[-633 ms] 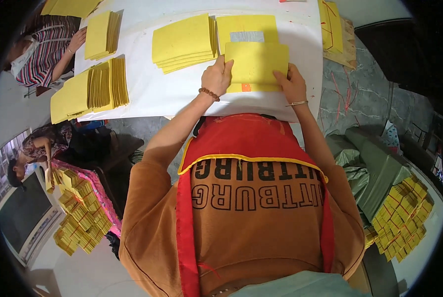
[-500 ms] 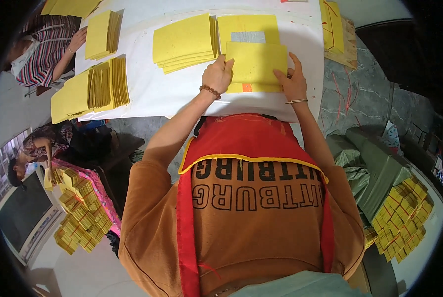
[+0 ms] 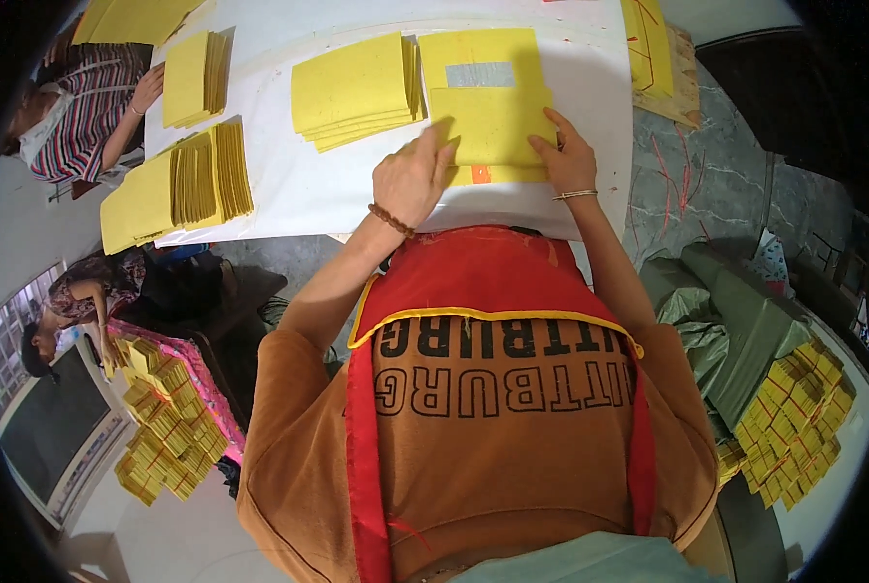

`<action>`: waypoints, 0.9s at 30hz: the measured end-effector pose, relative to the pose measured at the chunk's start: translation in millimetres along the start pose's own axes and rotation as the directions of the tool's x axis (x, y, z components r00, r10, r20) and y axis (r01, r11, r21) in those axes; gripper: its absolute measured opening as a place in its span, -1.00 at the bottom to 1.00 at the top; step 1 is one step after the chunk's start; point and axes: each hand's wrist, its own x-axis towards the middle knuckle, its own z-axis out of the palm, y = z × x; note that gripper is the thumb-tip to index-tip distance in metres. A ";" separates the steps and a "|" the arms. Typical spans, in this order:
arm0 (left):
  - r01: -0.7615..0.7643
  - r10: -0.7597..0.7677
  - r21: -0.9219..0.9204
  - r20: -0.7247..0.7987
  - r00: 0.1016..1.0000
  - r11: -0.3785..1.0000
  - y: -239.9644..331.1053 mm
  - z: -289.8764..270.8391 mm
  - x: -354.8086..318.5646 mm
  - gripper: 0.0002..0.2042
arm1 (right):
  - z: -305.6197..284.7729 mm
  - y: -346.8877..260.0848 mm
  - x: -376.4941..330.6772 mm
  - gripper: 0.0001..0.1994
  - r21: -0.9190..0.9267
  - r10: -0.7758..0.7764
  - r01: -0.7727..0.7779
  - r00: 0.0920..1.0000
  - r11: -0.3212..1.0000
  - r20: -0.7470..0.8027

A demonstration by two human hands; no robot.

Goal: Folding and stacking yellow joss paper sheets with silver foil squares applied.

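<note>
Yellow paper sheets [image 3: 488, 112] lie stacked in front of me, with a grey rectangle [image 3: 480, 75] and a small orange mark [image 3: 481, 174] showing past the top sheet. My left hand [image 3: 410, 183] is at the left edge of the top sheet, its fingertips smeared by motion. At the opposite edge, my right hand [image 3: 571, 157] has its thumb over the sheet and its index finger stretched along the side; its other fingers are partly hidden. A fanned pile of yellow sheets [image 3: 352, 89] sits just left of them.
More yellow stacks [image 3: 187, 83] stand at the white table's [image 3: 289, 199] left side, near a co-worker's hand [image 3: 147, 89]. A tied yellow bundle [image 3: 651, 49] lies beyond the right edge. Bundles [image 3: 167, 418] fill a pink-covered surface at left, where another person works; more bundles [image 3: 794, 423] are piled at right.
My left hand has slid down and outward along the sheet's left edge. My right hand has shifted only slightly. The whole view has moved a little, and the co-worker's hand remains beside the stack.
</note>
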 end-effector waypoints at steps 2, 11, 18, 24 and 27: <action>-0.096 0.099 0.051 -0.052 0.994 0.994 4.2 4.0 2.8 -0.76 | 0.3 0.3 -1.0 -0.50 0.006 -0.011 0.011 1.000 1.000 -0.010; -0.480 0.468 0.213 0.105 0.877 0.851 -8.8 54.3 33.1 -0.48 | 0.4 -4.0 0.3 -0.49 -0.004 -0.021 0.021 1.000 1.000 -0.020; -0.487 0.458 0.274 0.166 0.873 0.829 -16.2 67.0 35.1 -0.49 | -3.8 -12.8 -2.7 -0.47 0.012 0.068 -0.069 0.997 0.998 0.034; -0.477 0.436 0.291 0.197 0.878 0.829 -17.3 69.7 35.7 -0.46 | 11.6 -20.2 -30.4 -0.46 -0.585 -0.592 0.487 0.806 0.648 0.016; -0.481 0.434 0.261 0.220 0.874 0.837 -17.1 66.1 34.2 -0.40 | 25.9 -5.8 -29.1 -0.48 -0.583 -0.526 0.454 0.849 0.674 0.053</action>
